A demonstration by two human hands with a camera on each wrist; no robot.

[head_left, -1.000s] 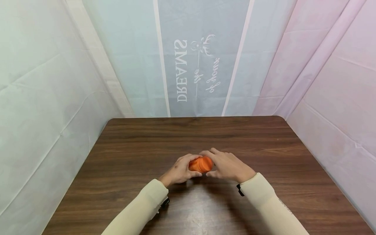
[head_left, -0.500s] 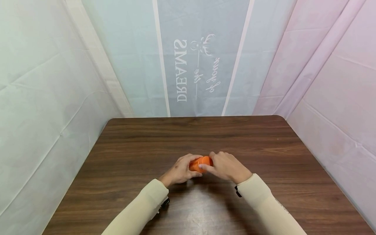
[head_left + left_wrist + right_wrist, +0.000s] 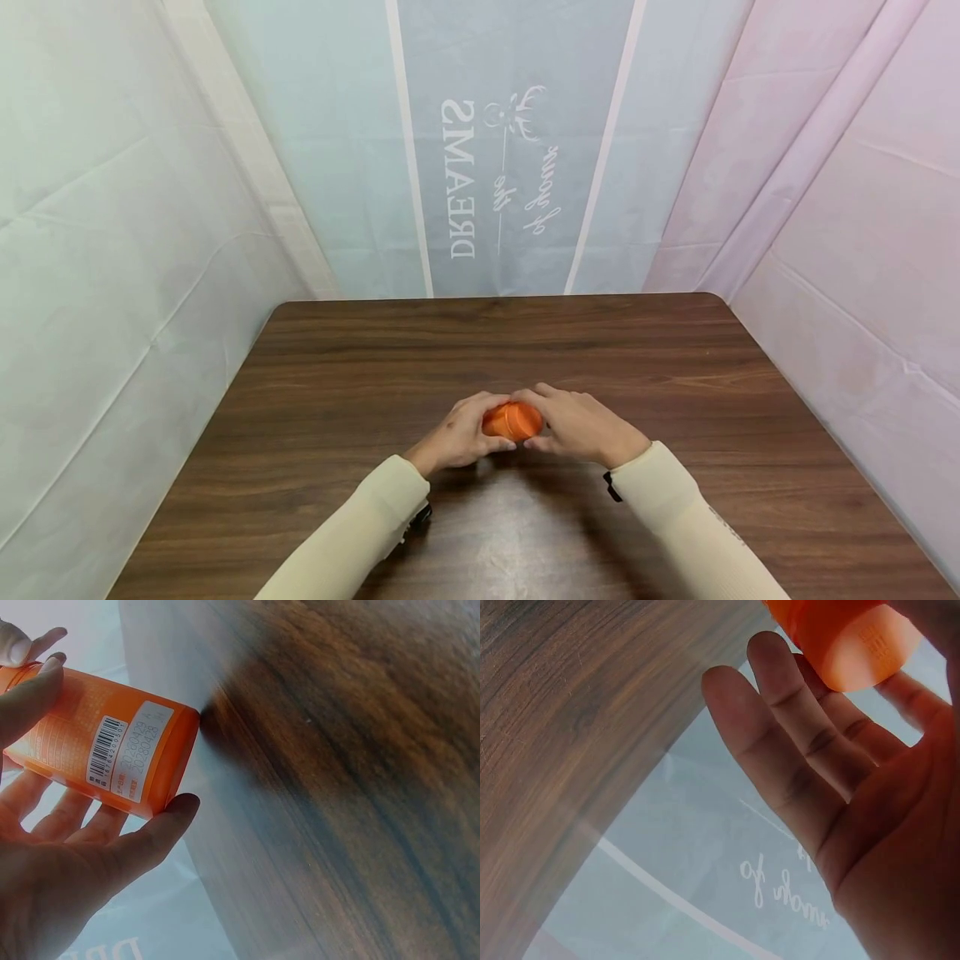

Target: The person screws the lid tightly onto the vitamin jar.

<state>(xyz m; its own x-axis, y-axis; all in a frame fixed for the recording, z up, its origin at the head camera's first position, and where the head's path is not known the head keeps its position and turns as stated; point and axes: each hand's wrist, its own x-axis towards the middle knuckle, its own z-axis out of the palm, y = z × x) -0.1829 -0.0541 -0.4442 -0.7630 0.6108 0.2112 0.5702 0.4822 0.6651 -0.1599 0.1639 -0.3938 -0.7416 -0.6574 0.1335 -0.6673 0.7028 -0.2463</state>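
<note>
An orange bottle (image 3: 90, 712) with a screw cap (image 3: 528, 420) is held tilted over the table, its cap end toward my right hand. My left hand (image 3: 459, 433) grips the bottle's body, thumb on one side and fingers on the other. A barcode label (image 3: 109, 750) and printed date codes show near the base in the left wrist view. Around the cap, my right hand (image 3: 585, 425) is spread with loosely extended fingers. In the right wrist view those fingers (image 3: 739, 712) lie beside the cap's end, which has raised marks too small to read.
The brown wood-grain table (image 3: 480, 342) lies beneath both hands. A pale blue cloth (image 3: 517, 267) with mirrored white lettering hangs behind its far edge. White cloth walls (image 3: 150, 250) flank the left and right sides.
Half a second ago my right fingers and thumb were curled on the cap; now they are spread again, the wrist turned back much as a second ago. The left hand keeps its hold.
</note>
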